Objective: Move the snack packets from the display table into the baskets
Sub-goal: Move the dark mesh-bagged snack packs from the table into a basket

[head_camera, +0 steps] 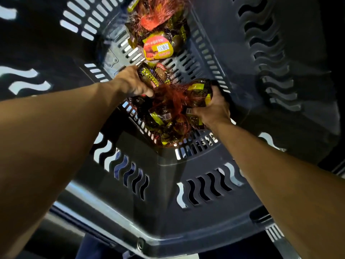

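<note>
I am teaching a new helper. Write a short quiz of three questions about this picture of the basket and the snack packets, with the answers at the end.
1. True or false: the left hand and the right hand both grip netted snack packets inside the basket.
2. Choose one: the net round those packets is (A) red, (B) blue, (C) white.
3. Fill the gap with "near" or "far": the barcode label lies toward the ___ end of the basket, seen from the person.

Key: 1 true; 2 A; 3 far.
</note>
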